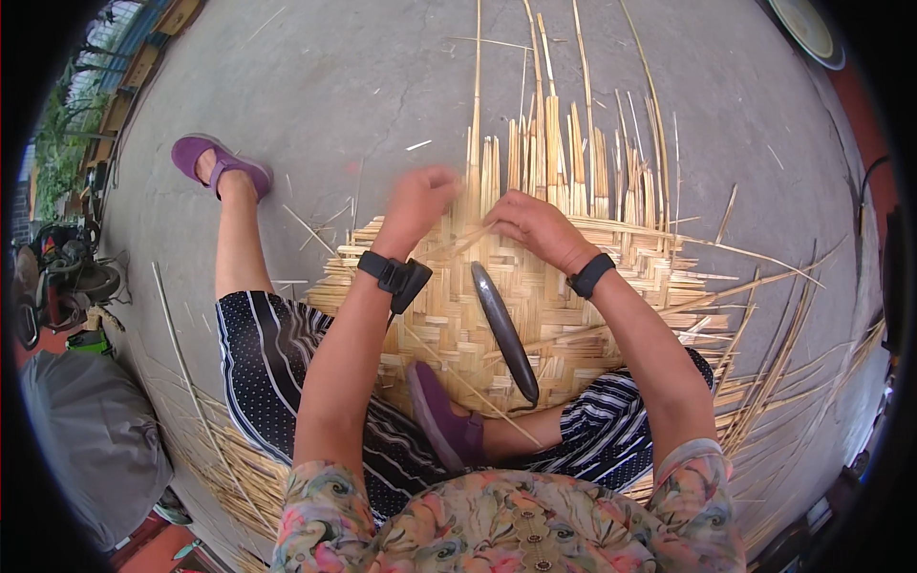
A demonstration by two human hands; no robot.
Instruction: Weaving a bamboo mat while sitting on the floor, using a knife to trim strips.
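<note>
A half-woven mat [430, 329] of pale flat strips, likely split reed or straw, lies on the floor before me in a zigzag pattern. My right hand [540, 229] pinches a thin reed strip [463, 245] over the mat's far part; the strip slants down to the left. Close by on the left, my left hand [417, 208] is raised over the mat's far edge, its fingers curled but smeared by motion. Between my forearms, a long dark tapered bar [501, 329] with a smooth, shiny surface rests on the weave. Unwoven strip ends [578, 158] stick out beyond my hands.
My purple shoe [444, 420] presses on the mat's near left; the other shoe [224, 167] is stretched out at far left. Loose reeds [774, 353] lie to the right, more [224, 458] behind my left leg. A grey-covered object [91, 439] stands at left.
</note>
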